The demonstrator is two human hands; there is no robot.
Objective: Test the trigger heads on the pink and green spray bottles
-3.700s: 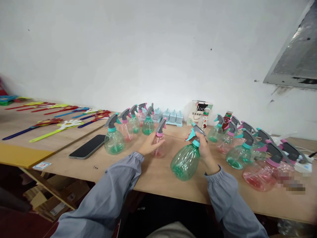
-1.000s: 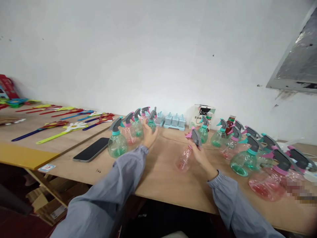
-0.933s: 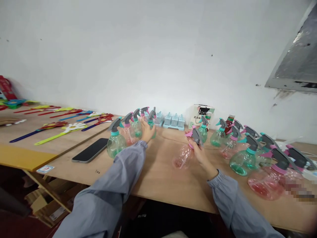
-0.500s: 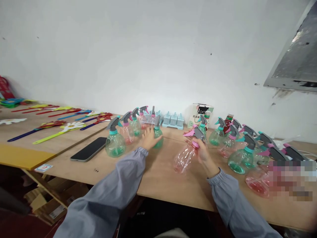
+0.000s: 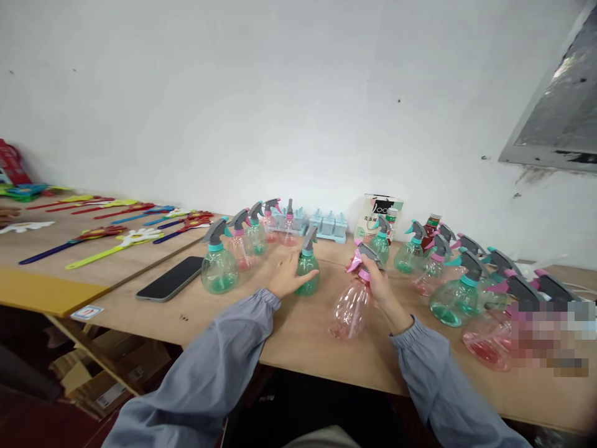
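Observation:
My right hand (image 5: 379, 287) is closed around the grey and pink spray head of a clear pink bottle (image 5: 351, 310), which leans slightly over the front middle of the table. My left hand (image 5: 289, 277) rests against the left side of a green spray bottle (image 5: 308, 267), its thumb across the bottle's front and its fingers partly behind it. That bottle stands upright with a grey and turquoise head. To the left of my left hand stands another green spray bottle (image 5: 219, 271), with a pink one (image 5: 241, 249) behind it.
A black phone (image 5: 171, 279) lies at the left. Several spray bottles crowd the right side, near a green one (image 5: 453, 303). Blue moulds (image 5: 328, 225) and a box (image 5: 373, 218) stand by the wall. Hand-shaped clappers (image 5: 97, 252) lie far left, where another person's hand (image 5: 8, 214) shows.
The green bottle at my left hand has come nearer and to the right, with the hand around its side. My right hand's pink bottle has turned more upright and sits slightly lower.

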